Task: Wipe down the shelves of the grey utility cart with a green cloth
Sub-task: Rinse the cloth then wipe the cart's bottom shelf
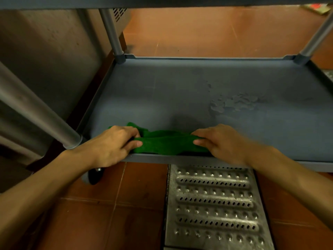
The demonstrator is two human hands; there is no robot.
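— Where's the cloth from where you stand?
— On the flat bottom shelf (162,91) of the grey plastic utility cart (281,83). The crumpled green cloth (162,144) lies bunched lengthwise right against the raised front lip (153,157), on the shelf's left half

— And the hands?
— Both on it. The left hand (108,145) has its fingers curled over the cloth's left end, thumb pressed on top. The right hand (221,143) clasps the right end the same way, and the cloth stretches between them

— Much room to move?
— Plenty behind and to the right. The shelf runs bare back to the far rim (207,58) and out to the right edge, apart from a patch of pale blotchy marks (234,103) right of centre. The left is tighter: that hand sits near the side rim and the round grey front-left post (36,109). Overhead, the next grey shelf (162,1) closes the space, carried by the far-left post (111,33) and the far-right post (317,37)

— And underneath?
— A reddish-brown tiled floor (126,213), a perforated metal drain grate (216,204) just below the front lip, and a black caster wheel (94,175) under the front-left corner. A rough brownish wall (45,42) runs along the cart's left side
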